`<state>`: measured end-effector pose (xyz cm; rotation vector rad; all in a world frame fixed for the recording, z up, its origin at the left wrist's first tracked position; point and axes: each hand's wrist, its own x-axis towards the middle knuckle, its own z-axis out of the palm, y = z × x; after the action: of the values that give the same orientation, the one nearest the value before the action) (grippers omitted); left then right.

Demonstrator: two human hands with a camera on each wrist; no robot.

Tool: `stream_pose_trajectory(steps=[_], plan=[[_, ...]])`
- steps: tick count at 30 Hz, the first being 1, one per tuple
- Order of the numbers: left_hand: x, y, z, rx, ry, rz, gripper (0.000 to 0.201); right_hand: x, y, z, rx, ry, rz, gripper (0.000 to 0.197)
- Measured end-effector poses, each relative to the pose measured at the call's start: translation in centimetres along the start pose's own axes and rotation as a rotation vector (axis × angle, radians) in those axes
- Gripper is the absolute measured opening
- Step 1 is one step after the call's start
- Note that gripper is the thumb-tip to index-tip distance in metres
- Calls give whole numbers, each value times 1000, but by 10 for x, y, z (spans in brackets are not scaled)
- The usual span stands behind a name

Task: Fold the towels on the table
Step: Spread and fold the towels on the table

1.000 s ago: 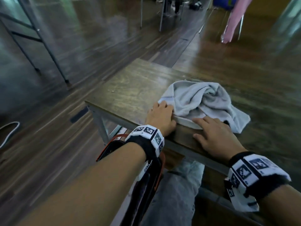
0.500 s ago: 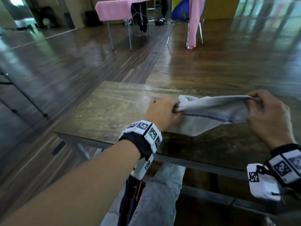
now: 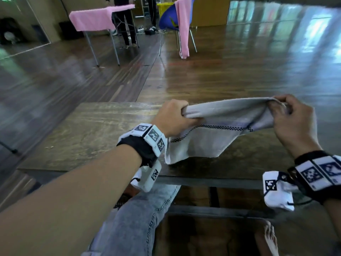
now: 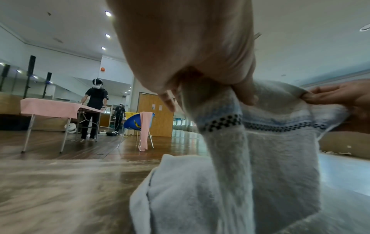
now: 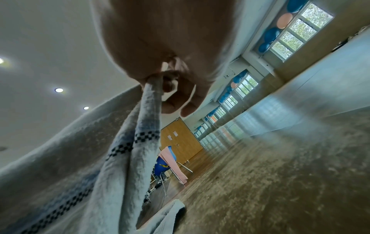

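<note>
A pale grey towel (image 3: 208, 141) with a dark checkered stripe hangs stretched between my two hands above the wooden table (image 3: 88, 132). My left hand (image 3: 173, 117) grips its left top corner with curled fingers. My right hand (image 3: 287, 115) pinches the right top corner. The towel's lower edge droops onto the tabletop. In the left wrist view the towel (image 4: 250, 174) falls from my left hand (image 4: 200, 76) and piles on the table. In the right wrist view my right hand (image 5: 160, 80) pinches the towel (image 5: 112, 166) between thumb and fingers.
The table's near edge (image 3: 184, 179) runs just above my knee in jeans (image 3: 140, 215). Beyond it lies open wooden floor, with a pink-covered table (image 3: 99, 17), a blue chair (image 3: 171, 17) draped in pink cloth, and a person in black (image 4: 94, 109) standing far off.
A second ago the towel lay crumpled on the table under both hands. Both hands took hold of its corners, lifted it and pulled it out flat between them.
</note>
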<state>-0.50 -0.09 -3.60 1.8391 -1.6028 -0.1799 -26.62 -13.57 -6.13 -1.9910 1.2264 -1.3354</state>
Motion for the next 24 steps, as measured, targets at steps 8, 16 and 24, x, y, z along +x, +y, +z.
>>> stream_pose_trajectory(steps=[8, 16, 24], plan=[[-12, -20, -41, -81, 83, -77, 36, -2, 16, -21, 80, 42, 30, 8], [-17, 36, 18, -104, -170, 108, 41, -35, -27, 21, 125, -393, -171, 5], [-10, 29, 39, -61, -159, 54, 24, -27, -37, 15, 195, -255, -196, 10]])
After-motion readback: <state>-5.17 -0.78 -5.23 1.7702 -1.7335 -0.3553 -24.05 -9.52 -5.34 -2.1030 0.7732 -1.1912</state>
